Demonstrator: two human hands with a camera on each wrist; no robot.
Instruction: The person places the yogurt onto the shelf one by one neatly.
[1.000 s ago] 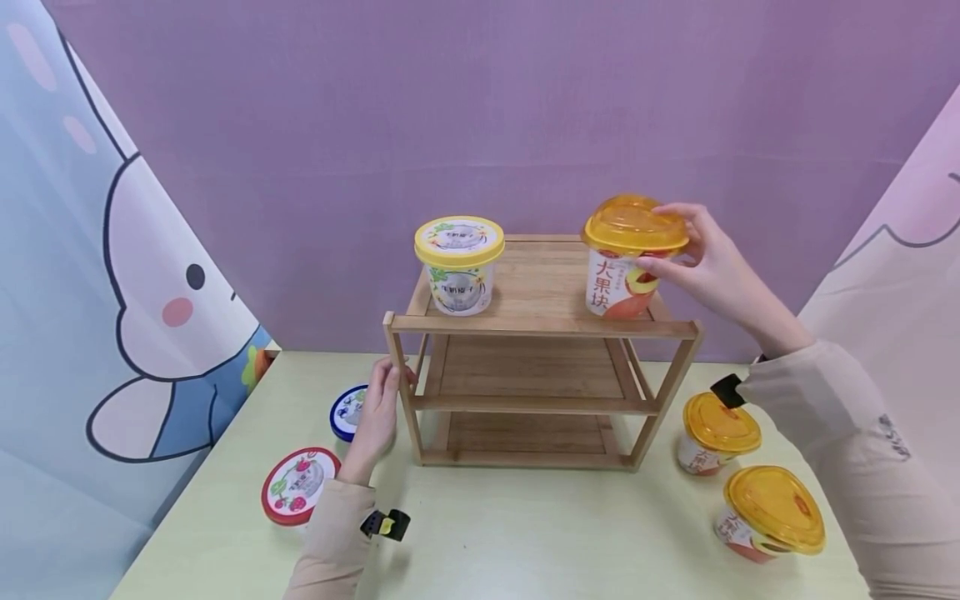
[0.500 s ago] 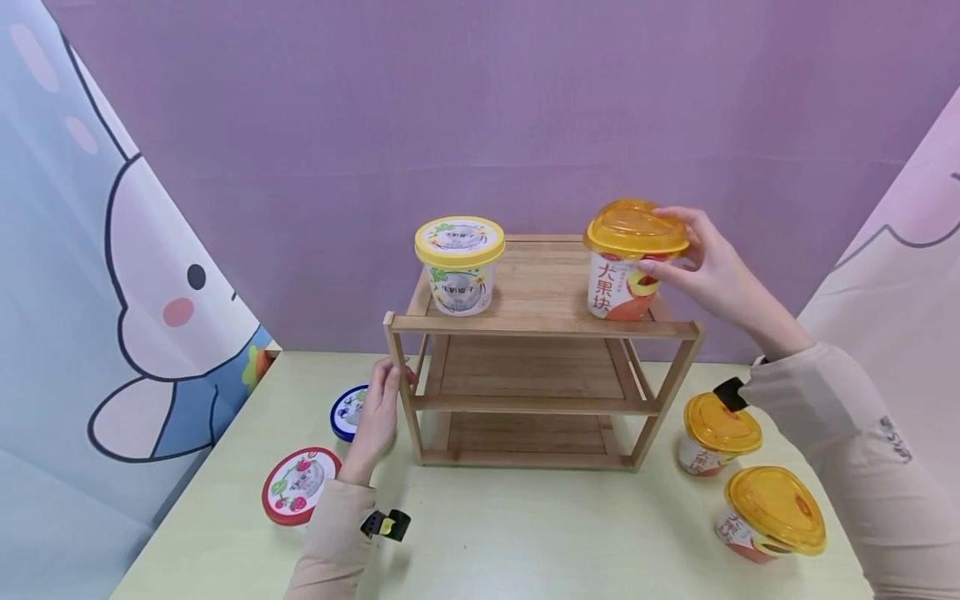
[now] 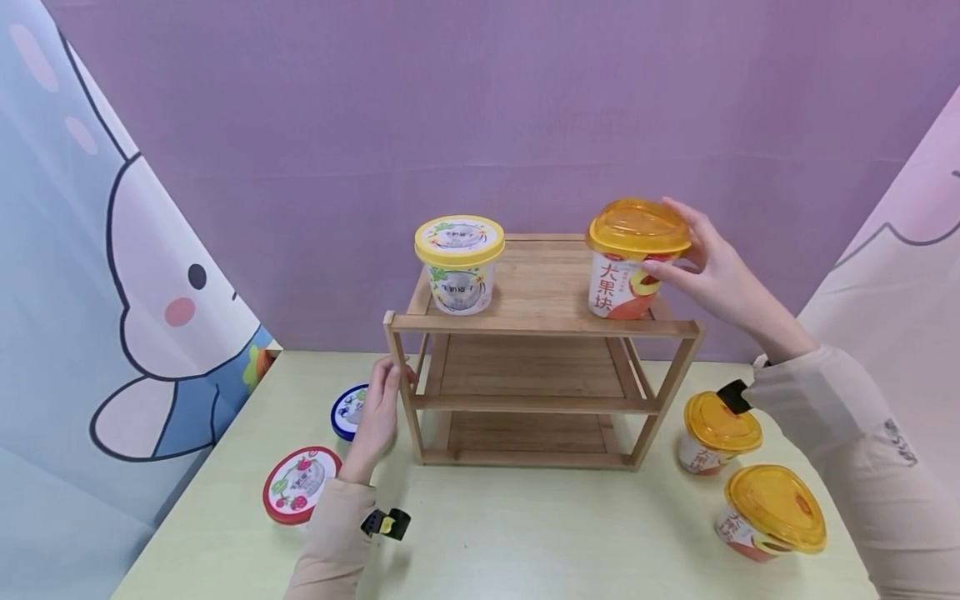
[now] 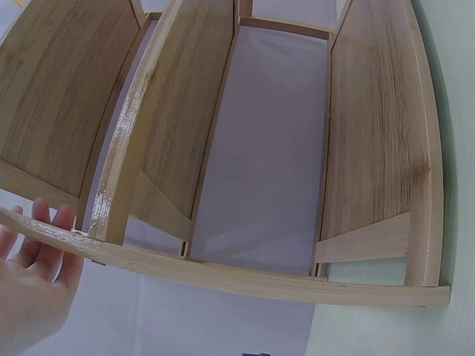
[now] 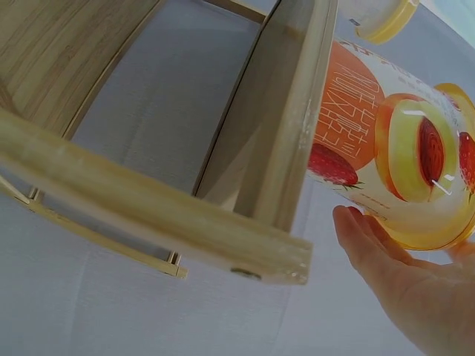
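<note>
On the right of the top shelf stands a peach fruit cup (image 3: 618, 283) with an orange domed lid, upright. My right hand (image 3: 716, 262) is beside it, fingers spread around its right side. In the right wrist view the thumb lies close to the printed cup wall, and the fingers are loose; contact is hard to tell. My left hand (image 3: 377, 417) grips the front left post of the bamboo shelf rack (image 3: 543, 325), fingers curled behind the post in the left wrist view. A yellow-lidded tub (image 3: 460, 267) stands at the top shelf's left.
Two more orange-lidded cups, one nearer (image 3: 772, 508) and one farther (image 3: 720, 433), stand on the table right of the rack. At the left are a red-lidded tub (image 3: 300, 485) and a blue-lidded tub (image 3: 348, 412), partly behind my left arm. A purple curtain (image 3: 525, 108) hangs behind.
The peach cup has shifted very slightly right and come to stand on the top shelf. My right index finger has slid back off its lid and the fingers have loosened. My left hand stays put.
</note>
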